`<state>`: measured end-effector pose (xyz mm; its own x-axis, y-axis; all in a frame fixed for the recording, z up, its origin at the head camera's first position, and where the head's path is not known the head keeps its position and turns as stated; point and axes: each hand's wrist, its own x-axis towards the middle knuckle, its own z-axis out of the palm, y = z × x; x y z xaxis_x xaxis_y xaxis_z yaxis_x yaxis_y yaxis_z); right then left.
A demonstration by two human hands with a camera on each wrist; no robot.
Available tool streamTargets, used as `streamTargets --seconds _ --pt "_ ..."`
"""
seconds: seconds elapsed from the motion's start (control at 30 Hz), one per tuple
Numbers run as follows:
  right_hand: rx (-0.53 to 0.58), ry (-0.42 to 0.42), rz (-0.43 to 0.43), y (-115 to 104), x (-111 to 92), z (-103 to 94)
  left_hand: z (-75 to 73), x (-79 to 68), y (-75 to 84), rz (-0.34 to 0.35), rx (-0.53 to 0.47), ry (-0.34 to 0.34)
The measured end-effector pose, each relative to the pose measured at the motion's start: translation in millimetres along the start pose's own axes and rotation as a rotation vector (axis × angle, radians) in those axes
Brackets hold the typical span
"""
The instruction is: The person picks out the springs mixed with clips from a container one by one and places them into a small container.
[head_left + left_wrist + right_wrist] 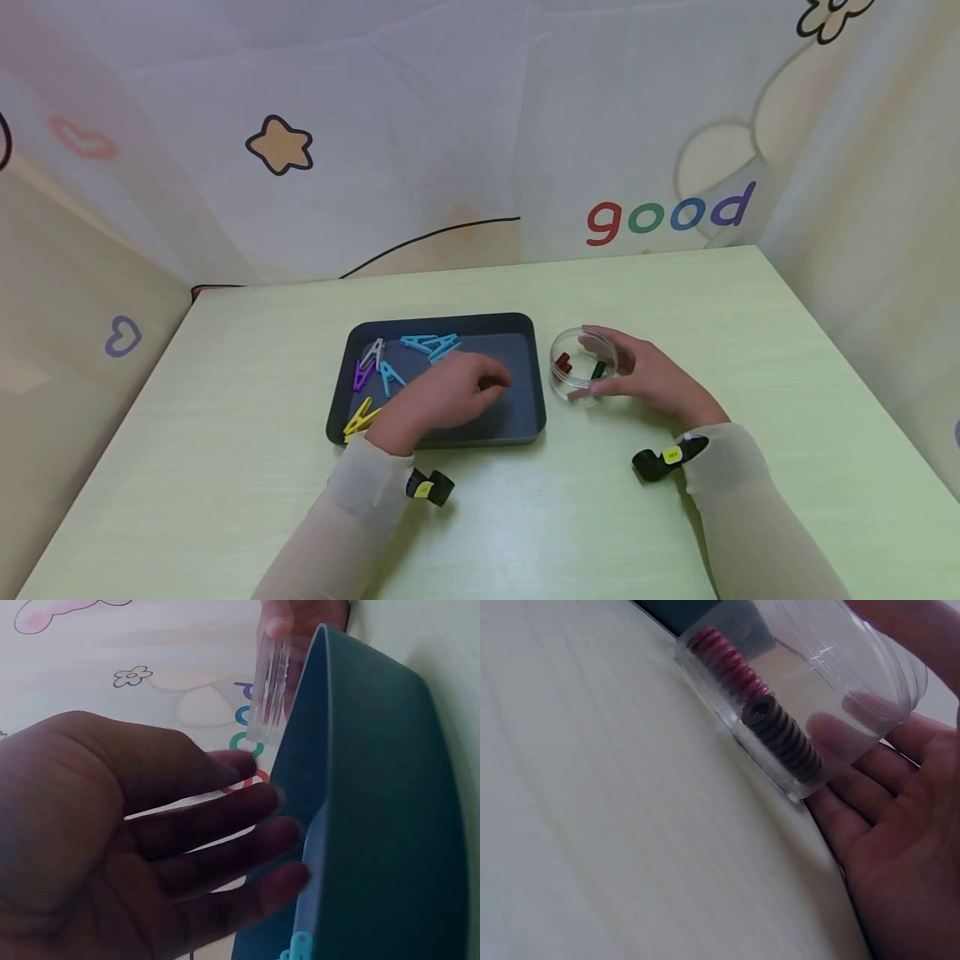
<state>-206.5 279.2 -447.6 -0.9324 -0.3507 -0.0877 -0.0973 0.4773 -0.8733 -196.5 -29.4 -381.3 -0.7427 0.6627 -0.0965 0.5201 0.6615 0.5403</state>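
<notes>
My left hand (450,392) hovers over the dark grey tray (521,421), fingers loosely bent and nothing in them. In the left wrist view its fingertips are near the tray's side wall. To the right of the tray, my right hand (645,371) grips a round clear plastic container (583,383), thumb on the near side and fingers round the far side. Inside the container lie a red coil spring (727,664) and a dark coil spring (786,741), end to end in the right wrist view.
Toward the tray's left lie light blue clothespins (442,346), a grey clothespin (372,354), a purple clothespin (363,375) and yellow clothespins (362,417), partly behind the left wrist. A pale wooden table (540,517) carries everything. Printed curtains (420,150) stand behind and at both sides.
</notes>
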Motion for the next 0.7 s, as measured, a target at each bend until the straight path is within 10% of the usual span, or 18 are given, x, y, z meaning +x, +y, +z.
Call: streamTargets --seconds 0.23,0.7 --pt "-0.008 0.002 0.003 -1.3 -0.5 0.1 4.0 0.2 -6.6 -0.02 0.018 -0.175" --pt "-0.021 0.001 0.0 1.2 1.5 0.5 5.3 1.1 -4.2 -0.059 0.05 -0.272"
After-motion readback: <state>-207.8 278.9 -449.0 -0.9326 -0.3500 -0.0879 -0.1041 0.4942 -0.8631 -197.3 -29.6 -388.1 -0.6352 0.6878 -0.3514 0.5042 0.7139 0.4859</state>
